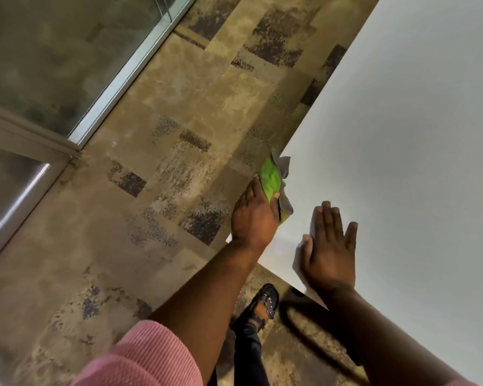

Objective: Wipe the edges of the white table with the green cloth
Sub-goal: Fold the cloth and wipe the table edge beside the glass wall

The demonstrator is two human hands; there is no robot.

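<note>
The white table fills the right side of the view, its left edge running diagonally from top right down to a near corner. My left hand grips the green cloth, which has a grey underside, and presses it against that left edge close to the corner. The cloth wraps over the rim, partly onto the tabletop. My right hand lies flat on the tabletop beside it, palm down with fingers spread, holding nothing.
Mottled brown patterned carpet covers the floor left of the table. A glass partition with a metal frame runs along the upper left. My sandalled foot stands beside a dark table leg base below the corner.
</note>
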